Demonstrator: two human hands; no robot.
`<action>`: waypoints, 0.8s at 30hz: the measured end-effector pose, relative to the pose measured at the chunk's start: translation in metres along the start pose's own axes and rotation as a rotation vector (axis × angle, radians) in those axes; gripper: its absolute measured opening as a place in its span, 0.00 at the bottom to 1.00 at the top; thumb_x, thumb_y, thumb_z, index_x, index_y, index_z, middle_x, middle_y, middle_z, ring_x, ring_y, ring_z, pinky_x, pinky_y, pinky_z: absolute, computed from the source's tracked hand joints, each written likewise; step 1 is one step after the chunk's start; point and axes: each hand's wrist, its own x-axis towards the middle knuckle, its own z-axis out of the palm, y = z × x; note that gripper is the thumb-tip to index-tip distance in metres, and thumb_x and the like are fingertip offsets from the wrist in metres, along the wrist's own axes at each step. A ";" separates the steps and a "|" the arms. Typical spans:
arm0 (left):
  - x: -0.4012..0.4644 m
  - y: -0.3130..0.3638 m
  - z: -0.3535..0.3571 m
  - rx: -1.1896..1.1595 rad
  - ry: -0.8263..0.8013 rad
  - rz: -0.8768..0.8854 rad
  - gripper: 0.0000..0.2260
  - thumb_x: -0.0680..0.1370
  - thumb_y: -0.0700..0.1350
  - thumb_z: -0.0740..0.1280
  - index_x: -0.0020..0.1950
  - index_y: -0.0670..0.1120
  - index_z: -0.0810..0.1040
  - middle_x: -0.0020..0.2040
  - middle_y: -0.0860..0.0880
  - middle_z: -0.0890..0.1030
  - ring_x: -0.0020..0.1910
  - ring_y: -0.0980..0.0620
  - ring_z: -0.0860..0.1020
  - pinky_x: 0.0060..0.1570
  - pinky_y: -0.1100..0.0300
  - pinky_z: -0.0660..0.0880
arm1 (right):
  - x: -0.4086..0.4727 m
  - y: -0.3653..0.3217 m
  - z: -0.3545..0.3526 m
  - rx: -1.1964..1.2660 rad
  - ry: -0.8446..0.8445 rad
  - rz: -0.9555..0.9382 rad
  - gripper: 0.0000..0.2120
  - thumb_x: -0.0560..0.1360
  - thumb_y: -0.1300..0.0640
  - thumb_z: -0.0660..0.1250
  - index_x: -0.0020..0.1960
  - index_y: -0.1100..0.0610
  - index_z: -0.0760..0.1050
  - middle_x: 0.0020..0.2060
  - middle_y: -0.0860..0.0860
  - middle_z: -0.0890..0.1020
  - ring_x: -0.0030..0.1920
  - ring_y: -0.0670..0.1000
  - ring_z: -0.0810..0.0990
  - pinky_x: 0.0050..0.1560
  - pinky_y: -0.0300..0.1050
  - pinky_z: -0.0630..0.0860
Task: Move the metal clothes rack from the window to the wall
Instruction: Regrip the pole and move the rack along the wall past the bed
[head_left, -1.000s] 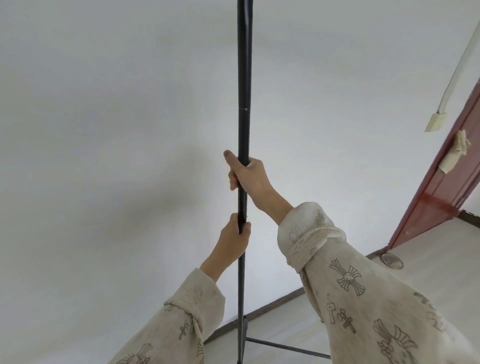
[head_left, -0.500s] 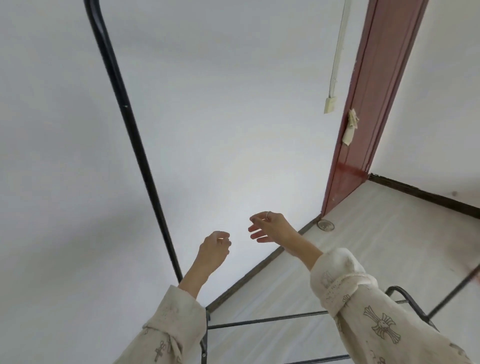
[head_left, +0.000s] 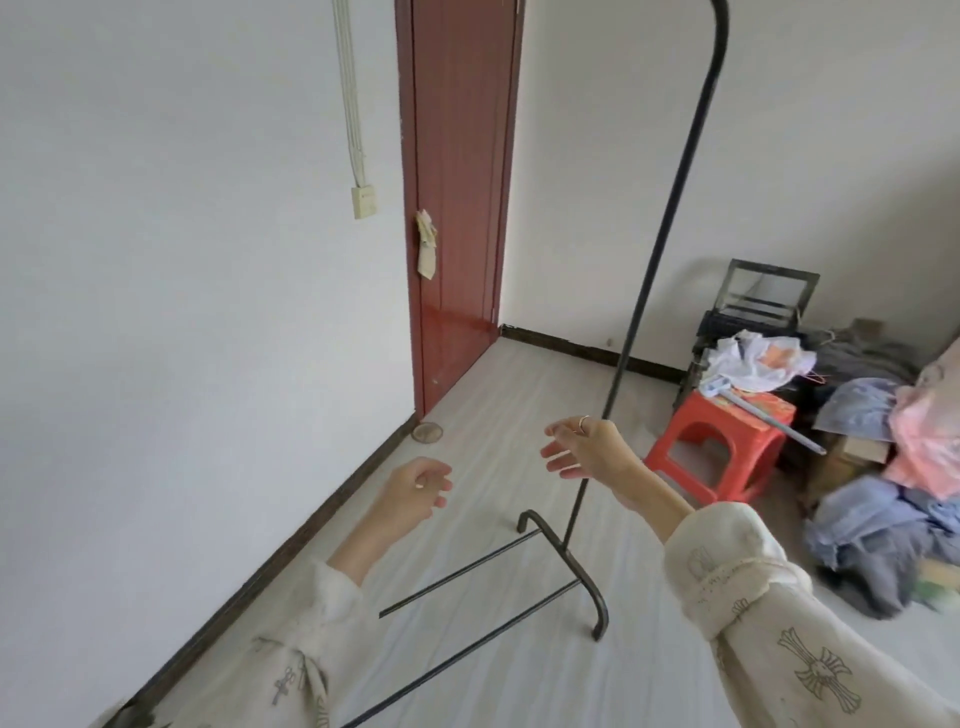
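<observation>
The black metal clothes rack (head_left: 655, 249) stands on the pale floor beside the white wall (head_left: 182, 312). One upright pole rises past my right hand, and its curved foot and two low rails lie on the floor in front of me. My left hand (head_left: 415, 491) hovers with loosely curled fingers and holds nothing. My right hand (head_left: 587, 449) is raised with its fingers spread, just left of the pole and off it. Both arms wear cream sleeves with a dark cross print.
A red-brown door (head_left: 457, 208) closes the far corner. A red plastic stool (head_left: 719, 447), a dark crate (head_left: 753, 306) and piles of clothes (head_left: 893, 499) crowd the right side. A dark skirting board (head_left: 291, 540) runs along the wall. A small round object (head_left: 427, 432) lies by the door.
One second ago both hands gripped the rack's pole. They let go half a second ago and stay free. My view has swung right, bringing the rack's far pole, the door and the clutter into sight.
</observation>
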 end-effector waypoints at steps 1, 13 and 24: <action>0.009 0.009 0.018 0.007 -0.015 0.016 0.08 0.78 0.38 0.57 0.52 0.44 0.74 0.44 0.47 0.78 0.38 0.50 0.76 0.38 0.61 0.71 | 0.004 0.007 -0.020 0.012 0.032 0.006 0.10 0.80 0.59 0.57 0.56 0.62 0.75 0.41 0.53 0.81 0.39 0.51 0.81 0.44 0.43 0.79; 0.183 0.069 0.186 0.024 -0.146 0.092 0.11 0.77 0.38 0.59 0.43 0.51 0.76 0.42 0.49 0.78 0.38 0.52 0.76 0.38 0.61 0.71 | 0.136 0.068 -0.191 0.058 0.175 0.042 0.07 0.79 0.59 0.58 0.50 0.60 0.74 0.36 0.52 0.81 0.35 0.51 0.80 0.40 0.42 0.78; 0.363 0.164 0.265 0.129 0.053 0.179 0.13 0.78 0.40 0.58 0.61 0.43 0.74 0.61 0.44 0.76 0.60 0.46 0.75 0.57 0.56 0.70 | 0.315 0.034 -0.311 0.041 0.123 -0.065 0.10 0.78 0.59 0.59 0.55 0.62 0.75 0.36 0.52 0.80 0.35 0.51 0.78 0.40 0.43 0.78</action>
